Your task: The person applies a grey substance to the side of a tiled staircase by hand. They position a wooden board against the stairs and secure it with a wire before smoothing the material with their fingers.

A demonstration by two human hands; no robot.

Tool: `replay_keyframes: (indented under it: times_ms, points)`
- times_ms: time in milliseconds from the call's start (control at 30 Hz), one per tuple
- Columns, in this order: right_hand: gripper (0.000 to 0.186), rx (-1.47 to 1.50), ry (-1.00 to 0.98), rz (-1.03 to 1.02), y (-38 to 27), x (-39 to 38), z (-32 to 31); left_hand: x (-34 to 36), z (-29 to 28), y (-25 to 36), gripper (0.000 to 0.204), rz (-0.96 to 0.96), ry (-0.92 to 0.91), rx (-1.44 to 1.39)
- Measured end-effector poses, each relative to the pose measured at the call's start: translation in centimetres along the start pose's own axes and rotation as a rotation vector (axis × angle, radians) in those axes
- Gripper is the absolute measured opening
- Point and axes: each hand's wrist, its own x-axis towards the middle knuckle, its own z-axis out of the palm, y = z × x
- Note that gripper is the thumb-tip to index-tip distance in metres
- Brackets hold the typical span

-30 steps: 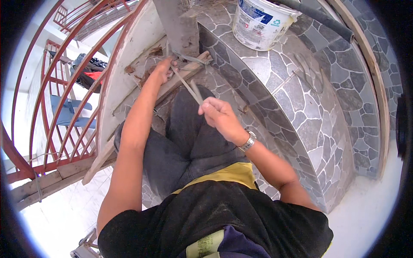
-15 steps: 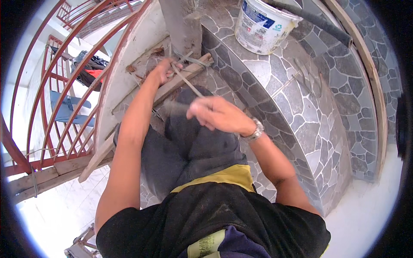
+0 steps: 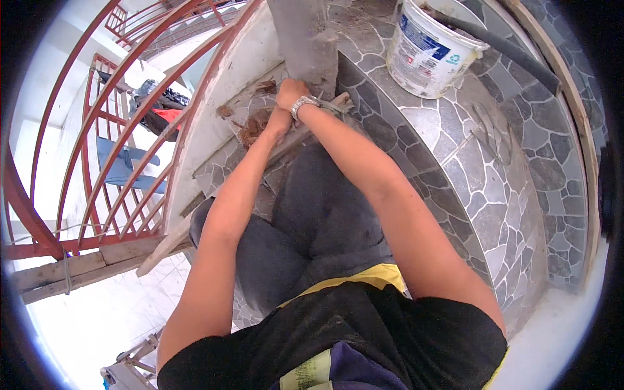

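Close together at the foot of a grey concrete post (image 3: 305, 49), my two hands overlap. My right hand (image 3: 292, 93) is closed, its wrist with a metal watch (image 3: 304, 104) crossing over my left hand; whatever lies in its fingers is hidden. My left hand (image 3: 279, 121) sits just nearer to me, its fingers mostly out of sight behind the right wrist. Under and beside them runs a wooden plank (image 3: 286, 147), its far end next to the post. Brown broken debris (image 3: 255, 126) lies to the left of the hands.
Red metal railing (image 3: 185, 120) curves along the left, with clothes (image 3: 123, 156) beyond it. A white bucket (image 3: 429, 55) with a dark pipe (image 3: 513, 49) over it stands on the stone-patterned step (image 3: 455, 162). Thin bent rods (image 3: 489, 133) lie on that step.
My right hand has moved forward and left, from near my knees to the post's base beside my left hand. The pale strip that stretched between the hands no longer shows. The view has shifted slightly.
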Motion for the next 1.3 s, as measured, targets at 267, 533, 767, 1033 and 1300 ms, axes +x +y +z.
replay_keyframes:
  times_ms: [267, 533, 767, 1033, 1300]
  points:
    - [0.029, -0.163, -0.02, -0.211, -8.7, 4.1, 2.3, 1.3, -4.2, -5.6, 0.026, 0.185, -0.054, 0.018]
    - [0.032, -0.472, -0.186, -0.172, -0.9, 11.2, 6.8, -1.8, 0.4, -0.2, 0.054, 0.271, -0.122, -0.258]
    - [0.028, -0.283, -0.108, -0.333, -8.0, 5.5, 5.9, -1.4, -2.3, -3.2, 0.044, 0.434, -0.025, 0.026]
    - [0.031, -0.063, 0.087, -0.179, -2.2, -1.4, -0.2, -2.0, 0.1, -0.7, 0.024, 0.341, 0.178, -0.216]
    - [0.034, 0.157, 0.148, -0.014, 7.4, -10.8, -1.9, 0.0, -1.6, 0.8, 0.02, -0.189, -0.186, -0.115]
